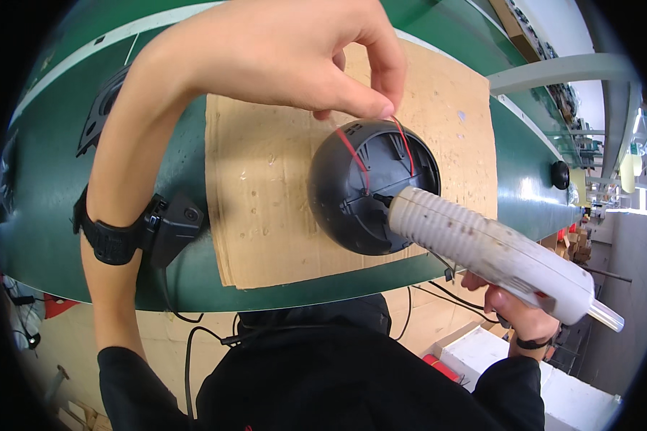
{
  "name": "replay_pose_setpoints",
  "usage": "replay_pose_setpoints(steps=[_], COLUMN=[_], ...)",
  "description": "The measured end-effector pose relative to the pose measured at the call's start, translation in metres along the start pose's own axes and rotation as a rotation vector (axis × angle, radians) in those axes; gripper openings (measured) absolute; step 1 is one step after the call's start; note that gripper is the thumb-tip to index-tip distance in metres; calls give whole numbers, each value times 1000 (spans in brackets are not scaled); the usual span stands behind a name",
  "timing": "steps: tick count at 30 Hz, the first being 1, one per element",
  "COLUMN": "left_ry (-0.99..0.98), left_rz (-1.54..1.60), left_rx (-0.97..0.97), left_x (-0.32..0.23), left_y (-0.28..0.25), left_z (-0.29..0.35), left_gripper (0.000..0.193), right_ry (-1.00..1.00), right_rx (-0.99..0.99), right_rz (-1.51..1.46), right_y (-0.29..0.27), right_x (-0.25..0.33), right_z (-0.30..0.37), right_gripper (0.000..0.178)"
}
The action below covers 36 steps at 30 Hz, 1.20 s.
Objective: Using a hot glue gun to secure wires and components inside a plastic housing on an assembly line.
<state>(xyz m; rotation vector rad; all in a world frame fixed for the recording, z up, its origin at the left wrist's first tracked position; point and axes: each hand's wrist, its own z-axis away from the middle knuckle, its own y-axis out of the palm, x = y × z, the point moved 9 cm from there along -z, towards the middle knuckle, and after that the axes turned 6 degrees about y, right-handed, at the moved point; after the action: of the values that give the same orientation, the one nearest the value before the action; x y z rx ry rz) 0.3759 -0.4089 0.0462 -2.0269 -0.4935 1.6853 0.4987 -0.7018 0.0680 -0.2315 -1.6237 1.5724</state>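
Shell (359, 220): black, round, inner ribs showing; just below the left hand (298, 65), ahead and to the left of the right hand (521, 316)
Right strand (407, 147): red wire, from the left thumb tip (385, 110) down into the shell
Left strand (352, 151): red wire, below the left hand's curled fingers, ending beside the nozzle (382, 199)
Left hand: thumb and forefinger tips together, apparently pinched on the right strand
Right hand: closed round the grip of the glue gun (474, 241), partly hidden by its body
Step, judged: gluing at the left strand's foot; nozzle contact cannot be told
Next move, judged: calls for a steady nozzle, wires kept off it, left fingers clear of the tip
Cardboard (259, 208): beneath the shell, below the left hand
Bench (183, 276): green, under the cardboard
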Motion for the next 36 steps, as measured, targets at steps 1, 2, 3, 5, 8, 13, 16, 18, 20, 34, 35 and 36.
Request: replay_pose_setpoints(steps=[1,2,3,5,8,13,16,18,20,34,35,36], left_ry=[7,14,63,107,188,211,204,189,220,349,347,345], left_rz=[46,40,-113,-274,-233,-190,-132,-94,-128,-54,-73,-92], left_rx=[-6,2,-127,-251,-238,-76,-47,-39,-33,-108,-111,-113], left_x=[0,3,4,8,19,21,16,9,3,-16,-15,-14], left_y=[-3,2,1,3,15,35,35,31,30,24,25,24], left_z=[-2,-8,-10,-7,-13,-34,-44,-50,-58,-46,-47,-48], left_gripper=[22,22,20,19,25,21,17,15,13,20,20,20], right_ry=[103,108,63,13,56,157,156,166,112,113,107,107], right_rx=[97,87,0,-85,247,305,300,338,327,209,203,206], right_rz=[-20,-25,-300,-584,-561,-671,-494,-455,-439,-415,-412,-407], right_y=[6,10,10,3,14,15,14,11,8,3,2,2], right_x=[-9,-12,-11,-11,-4,2,8,12,22,24,25,26], right_z=[-1,1,4,2,-19,-21,-24,-28,-30,-30,-30,-31], right_gripper=[77,77,76,74,61,49,54,53,37,41,41,41])
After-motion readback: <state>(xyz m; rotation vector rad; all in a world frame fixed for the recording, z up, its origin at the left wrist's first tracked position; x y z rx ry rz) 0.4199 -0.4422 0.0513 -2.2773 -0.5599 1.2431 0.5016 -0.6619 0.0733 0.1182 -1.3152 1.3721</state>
